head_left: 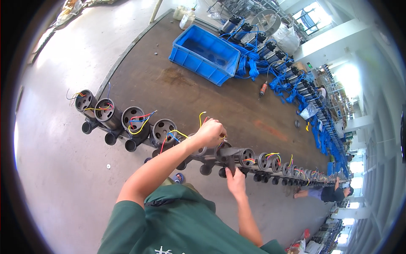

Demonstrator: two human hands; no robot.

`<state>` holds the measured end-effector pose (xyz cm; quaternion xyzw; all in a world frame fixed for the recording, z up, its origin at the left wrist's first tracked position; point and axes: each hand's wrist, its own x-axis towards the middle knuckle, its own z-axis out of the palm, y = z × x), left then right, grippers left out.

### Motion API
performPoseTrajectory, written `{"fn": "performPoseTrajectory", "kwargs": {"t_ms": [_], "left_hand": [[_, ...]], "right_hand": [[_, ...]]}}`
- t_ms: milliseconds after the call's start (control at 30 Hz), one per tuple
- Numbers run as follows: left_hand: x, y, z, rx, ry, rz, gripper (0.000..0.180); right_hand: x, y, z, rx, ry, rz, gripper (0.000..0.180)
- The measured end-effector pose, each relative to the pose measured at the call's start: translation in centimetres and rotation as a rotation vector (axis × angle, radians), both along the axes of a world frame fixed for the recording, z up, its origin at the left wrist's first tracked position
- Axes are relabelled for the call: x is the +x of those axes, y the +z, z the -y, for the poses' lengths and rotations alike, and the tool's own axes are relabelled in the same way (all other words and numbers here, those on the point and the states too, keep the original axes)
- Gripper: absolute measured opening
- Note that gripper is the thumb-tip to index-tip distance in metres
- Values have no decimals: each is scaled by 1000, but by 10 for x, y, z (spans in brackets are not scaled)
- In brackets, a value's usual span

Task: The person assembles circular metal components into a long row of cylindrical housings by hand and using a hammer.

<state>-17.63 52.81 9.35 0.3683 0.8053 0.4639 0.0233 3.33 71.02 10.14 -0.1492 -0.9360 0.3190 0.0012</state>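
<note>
Pump housing (228,151): dark grey, near the centre of the frame, in the row along the edge of the tabletop (169,95).
Left hand (210,132): above the row, fingers curled inward, a yellow wire (200,120) rising just beside it (whether the grip pinches a wire, I cannot tell).
Right hand (236,181): lower than the left in the frame, grip closed around the pump housing's side spout (231,164).
Neighbouring housings (136,123): cylindrical, many with red, yellow or blue wires, from the frame's left to its right.
Across the tabletop: a blue plastic crate (196,66) at upper centre, a red-bodied tool (263,89) to its right.
Step in hand: probably work at this housing's upper end, the right hand steadying it.
Next move: seems to call for a firm hold on the spout, wires clear of the rim.
</note>
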Motion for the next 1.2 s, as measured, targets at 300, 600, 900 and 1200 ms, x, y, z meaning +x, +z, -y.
{"fn": "performPoseTrajectory", "kwargs": {"t_ms": [300, 600, 900, 1200], "left_hand": [[4, -9, -17, -6, -10, -6, 17], [12, 3, -20, -154, 54, 8, 19], [53, 21, -31, -171, 340, 12, 18], [88, 18, -49, -166, 612, 43, 18]], "right_hand": [[7, -6, 6, 146, -56, -36, 31], [-1, 51, 11, -263, -150, -20, 33], [-10, 41, -49, -31, 216, 30, 30], [-30, 22, -82, -173, 361, 71, 29]]}}
